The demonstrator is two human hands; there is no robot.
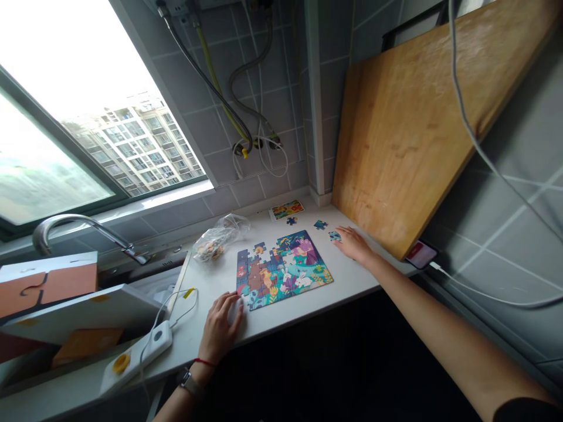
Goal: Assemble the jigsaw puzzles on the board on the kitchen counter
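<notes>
A partly assembled jigsaw puzzle (285, 272) with colourful animals lies on the white counter, with gaps along its upper edge. My left hand (222, 321) rests palm down at the puzzle's lower left corner, fingers apart and holding nothing. To the right of the puzzle, my right hand (352, 244) has its fingertips on a blue-green puzzle piece (335, 236), partly covering it. Beyond the puzzle are two loose pieces, a teal piece (321, 224) and a dark blue piece (291, 221). A small picture card (287, 210) lies near the wall.
A clear plastic bag (222, 237) with pieces inside lies left of the puzzle. Further left are a faucet (88, 220), boxes (48, 287) and a power strip (136, 357). A wooden board (409, 123) leans at the right, by a phone (421, 254) on a cable.
</notes>
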